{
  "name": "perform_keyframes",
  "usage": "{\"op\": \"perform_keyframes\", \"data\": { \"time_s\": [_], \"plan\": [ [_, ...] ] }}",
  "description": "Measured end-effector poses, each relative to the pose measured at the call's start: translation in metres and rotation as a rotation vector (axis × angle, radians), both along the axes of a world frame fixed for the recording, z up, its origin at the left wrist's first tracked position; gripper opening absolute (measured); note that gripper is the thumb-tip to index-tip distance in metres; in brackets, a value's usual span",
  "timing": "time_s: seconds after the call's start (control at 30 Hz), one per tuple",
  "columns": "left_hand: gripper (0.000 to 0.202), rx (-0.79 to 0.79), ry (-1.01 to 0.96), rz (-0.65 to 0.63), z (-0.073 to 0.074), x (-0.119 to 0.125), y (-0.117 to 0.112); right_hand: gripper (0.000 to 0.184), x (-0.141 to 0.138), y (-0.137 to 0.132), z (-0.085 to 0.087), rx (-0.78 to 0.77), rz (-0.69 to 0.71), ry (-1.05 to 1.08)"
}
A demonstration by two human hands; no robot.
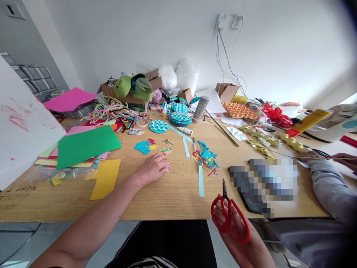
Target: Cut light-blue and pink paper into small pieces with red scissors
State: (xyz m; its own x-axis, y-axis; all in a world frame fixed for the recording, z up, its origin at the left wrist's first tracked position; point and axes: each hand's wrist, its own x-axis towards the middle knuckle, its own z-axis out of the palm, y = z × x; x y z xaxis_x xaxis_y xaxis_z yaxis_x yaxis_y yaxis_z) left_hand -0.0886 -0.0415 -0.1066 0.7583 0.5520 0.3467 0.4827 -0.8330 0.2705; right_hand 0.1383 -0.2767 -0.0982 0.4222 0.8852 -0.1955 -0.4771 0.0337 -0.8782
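My left hand reaches out over the wooden table, fingers curled down on a tiny pink paper scrap. Just beyond it lie a blue paper fish cut-out and small coloured scraps. My right hand is at the table's near edge, palm up, with red-handled scissors lying closed in it, blades pointing away. A light blue paper strip lies between the two hands.
Green sheet and yellow sheet lie at the left. Blue scalloped paper discs, a metal flask, cardboard boxes and an orange egg tray crowd the back. Another person's sleeve is at the right, near a dark phone.
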Motion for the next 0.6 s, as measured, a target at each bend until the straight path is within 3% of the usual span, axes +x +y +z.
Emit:
{"op": "perform_keyframes", "data": {
  "time_s": [0.1, 0.23, 0.37, 0.43, 0.5, 0.6],
  "plan": [
    [0.030, 0.016, -0.015, -0.012, 0.009, 0.009, -0.015, 0.028, 0.003, -0.002, 0.009, 0.016, 0.046, 0.084],
    [0.043, 0.017, 0.119, -0.261, 0.017, 0.039, -0.059, 0.029, 0.009, -0.008, 0.014, 0.002, -0.018, 0.111],
    [0.083, 0.062, 0.213, -0.337, 0.011, 0.073, -0.108, 0.030, 0.009, -0.017, 0.020, 0.033, -0.044, 0.085],
    [0.090, 0.129, 0.238, -0.310, 0.004, 0.082, -0.125, 0.033, 0.004, -0.023, 0.027, 0.038, -0.022, 0.075],
    [0.083, 0.235, 0.253, -0.278, -0.004, 0.083, -0.138, 0.038, -0.001, -0.028, 0.031, 0.035, -0.023, 0.076],
    [0.041, 0.416, 0.188, -0.255, -0.014, 0.073, -0.150, 0.043, -0.004, -0.035, 0.030, -0.005, -0.055, 0.073]
  ]
}}
